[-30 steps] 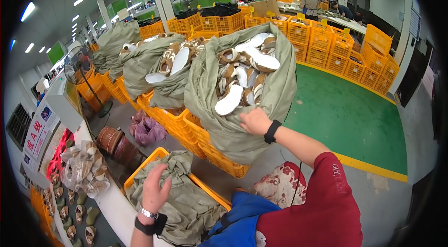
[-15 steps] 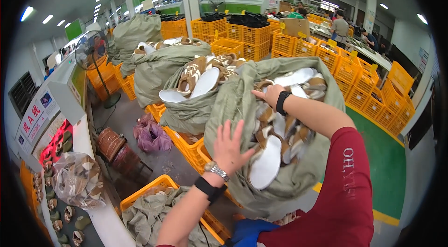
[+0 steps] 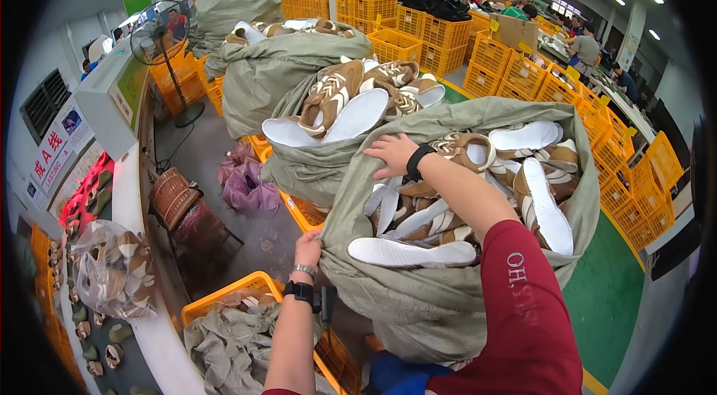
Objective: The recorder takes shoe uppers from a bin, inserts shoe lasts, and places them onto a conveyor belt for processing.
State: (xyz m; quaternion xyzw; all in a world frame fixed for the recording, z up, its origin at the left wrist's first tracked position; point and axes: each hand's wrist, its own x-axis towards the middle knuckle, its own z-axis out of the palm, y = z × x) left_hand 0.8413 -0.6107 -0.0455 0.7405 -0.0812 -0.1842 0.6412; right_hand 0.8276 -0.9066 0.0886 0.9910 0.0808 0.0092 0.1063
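Observation:
A large grey-green sack (image 3: pixel 426 302) stands in front of me, full of brown and white sneakers (image 3: pixel 448 225) with white soles. At its left side my left hand (image 3: pixel 308 249) is closed on the sack's cloth. My right hand (image 3: pixel 390 155) lies on the inside of the far left rim, fingers stretched out over the cloth. Just right of that hand is a laced brown sneaker (image 3: pixel 454 148). One white sole (image 3: pixel 412 252) lies along the sack's near edge, and another (image 3: pixel 545 204) points up at the right.
Behind stand more filled sacks (image 3: pixel 299 78). Yellow crates (image 3: pixel 441 33) are stacked at the back and right. A crate with a loose sack (image 3: pixel 231 343) stands near my left arm. Left are a conveyor (image 3: pixel 142 365), a bag of shoes (image 3: pixel 116 272), a stool (image 3: pixel 205 242) and a fan (image 3: pixel 158 40).
My left hand has gone from open above the sack to closed on its left side. My right hand has moved left onto the rim. The sack's mouth is spread wider, showing more shoes.

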